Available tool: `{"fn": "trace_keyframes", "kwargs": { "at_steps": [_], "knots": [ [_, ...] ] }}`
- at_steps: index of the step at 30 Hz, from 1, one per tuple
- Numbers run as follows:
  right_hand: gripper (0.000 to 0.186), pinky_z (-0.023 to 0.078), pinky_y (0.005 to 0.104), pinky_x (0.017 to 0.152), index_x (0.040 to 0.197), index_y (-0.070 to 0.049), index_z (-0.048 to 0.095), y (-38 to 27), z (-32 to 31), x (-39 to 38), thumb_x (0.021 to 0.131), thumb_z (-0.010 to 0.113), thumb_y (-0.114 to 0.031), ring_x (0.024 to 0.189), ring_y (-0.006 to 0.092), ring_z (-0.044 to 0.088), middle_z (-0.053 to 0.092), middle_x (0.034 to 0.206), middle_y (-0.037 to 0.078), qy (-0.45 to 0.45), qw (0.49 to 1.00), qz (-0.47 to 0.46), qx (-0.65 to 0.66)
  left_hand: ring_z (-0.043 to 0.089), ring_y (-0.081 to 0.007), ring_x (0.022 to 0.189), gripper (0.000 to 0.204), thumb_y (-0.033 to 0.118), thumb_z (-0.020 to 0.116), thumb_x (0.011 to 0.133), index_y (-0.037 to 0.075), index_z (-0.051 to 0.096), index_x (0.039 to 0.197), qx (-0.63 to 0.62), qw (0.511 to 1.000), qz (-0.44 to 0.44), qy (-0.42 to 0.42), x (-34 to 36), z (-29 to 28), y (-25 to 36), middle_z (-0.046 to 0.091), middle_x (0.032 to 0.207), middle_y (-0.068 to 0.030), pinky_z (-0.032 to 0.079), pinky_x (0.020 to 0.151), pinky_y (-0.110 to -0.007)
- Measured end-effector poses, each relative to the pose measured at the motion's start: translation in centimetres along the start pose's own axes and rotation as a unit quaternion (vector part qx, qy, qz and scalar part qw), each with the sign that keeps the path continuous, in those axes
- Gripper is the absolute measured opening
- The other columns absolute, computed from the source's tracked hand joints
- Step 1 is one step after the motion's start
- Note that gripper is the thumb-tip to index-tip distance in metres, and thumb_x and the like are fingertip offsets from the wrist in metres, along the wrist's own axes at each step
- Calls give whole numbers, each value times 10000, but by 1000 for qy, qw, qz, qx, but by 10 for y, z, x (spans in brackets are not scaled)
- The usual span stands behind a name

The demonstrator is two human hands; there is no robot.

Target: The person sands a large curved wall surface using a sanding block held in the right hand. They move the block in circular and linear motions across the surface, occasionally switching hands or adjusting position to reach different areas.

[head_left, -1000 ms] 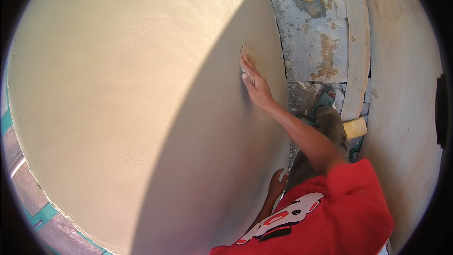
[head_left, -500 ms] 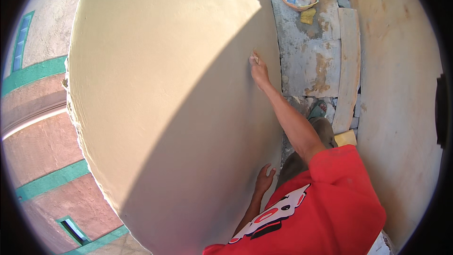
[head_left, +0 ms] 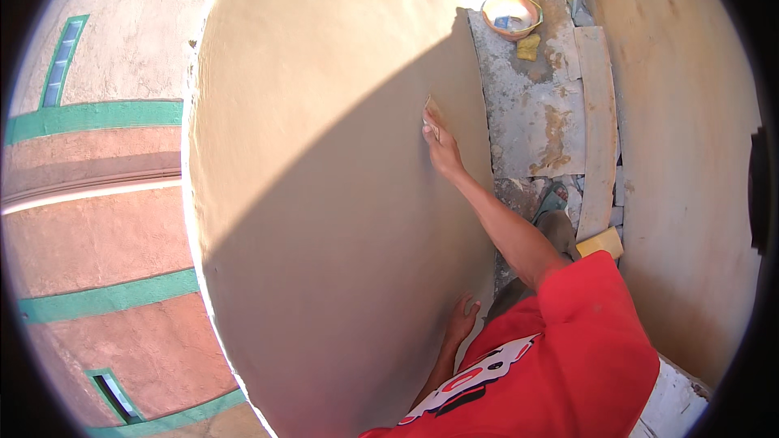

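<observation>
A broad, smooth beige wall surface (head_left: 349,195) curves through the middle of the view, part in sun and part in shadow. My right hand (head_left: 442,146) reaches up to it, with fingers closed round a small, thin, flat tan piece (head_left: 432,105) held against or just off the surface. What this piece is exactly I cannot make out. Lower down, close to the same wall and beside my red shirt, my left hand (head_left: 462,318) has its fingers stretched and thumb apart. Nothing shows in it; whether it touches the wall I cannot tell.
A stained grey board (head_left: 519,134) runs along the right, carrying an orange-rimmed bowl (head_left: 488,18) and a yellow sponge (head_left: 527,47). Beside it are a narrow plank (head_left: 597,122), a yellow block (head_left: 600,244) and another wall (head_left: 673,162). A green-banded building (head_left: 105,235) stands left.
The whole view has shifted, so the wall's left edge sits further right. My right hand has turned on the wall, and more of the flat piece shows. My left hand remains low beside the wall.
</observation>
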State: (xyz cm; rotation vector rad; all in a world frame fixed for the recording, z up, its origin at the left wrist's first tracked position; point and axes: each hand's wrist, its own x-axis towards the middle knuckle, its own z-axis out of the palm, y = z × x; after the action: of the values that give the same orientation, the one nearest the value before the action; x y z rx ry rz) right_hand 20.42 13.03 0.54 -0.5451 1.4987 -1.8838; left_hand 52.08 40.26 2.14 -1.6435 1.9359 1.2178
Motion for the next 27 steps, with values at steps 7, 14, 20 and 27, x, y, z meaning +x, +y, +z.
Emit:
{"fn": "trace_keyframes", "kwargs": {
  "at_steps": [7, 14, 20, 27],
  "knots": [
    [486, 255, 373, 1242, 1514, -56, 478, 9, -38, 67, 1094, 467, -301, 1520, 272, 334, 431, 1600, 135, 23, 993, 117, -5, 477, -356, 1410, 588, 483, 583, 1010, 74, 554, 1432, -25, 998, -44, -35, -24, 20, -25, 535, 1480, -219, 355, 1171, -424],
    [486, 306, 374, 1212, 1482, -54, 520, 48, -45, 37, 1091, 464, -338, 1481, 287, 405, 492, 1556, 144, 21, 1000, 5, -10, 487, -350, 1405, 592, 491, 586, 1011, 85, 547, 1442, -22, 996, -47, -78, -35, 47, -59, 554, 1465, -212, 364, 1166, -419],
    [572, 263, 362, 1230, 1502, 14, 468, 41, -22, 24, 1095, 473, -389, 1498, 256, 364, 436, 1593, 157, -17, 999, -29, 26, 493, -348, 1401, 605, 510, 578, 1012, 79, 552, 1435, -34, 994, -88, -51, -47, 58, -61, 552, 1469, -207, 378, 1155, -419],
    [548, 324, 362, 1194, 1499, 1, 477, -6, -57, 64, 1099, 466, -372, 1438, 257, 449, 505, 1537, 164, -25, 997, -64, 24, 492, -352, 1402, 653, 531, 575, 1002, 82, 518, 1473, -56, 995, -35, -75, -11, 41, -26, 528, 1491, -222, 389, 1145, -407]
  ]
}}
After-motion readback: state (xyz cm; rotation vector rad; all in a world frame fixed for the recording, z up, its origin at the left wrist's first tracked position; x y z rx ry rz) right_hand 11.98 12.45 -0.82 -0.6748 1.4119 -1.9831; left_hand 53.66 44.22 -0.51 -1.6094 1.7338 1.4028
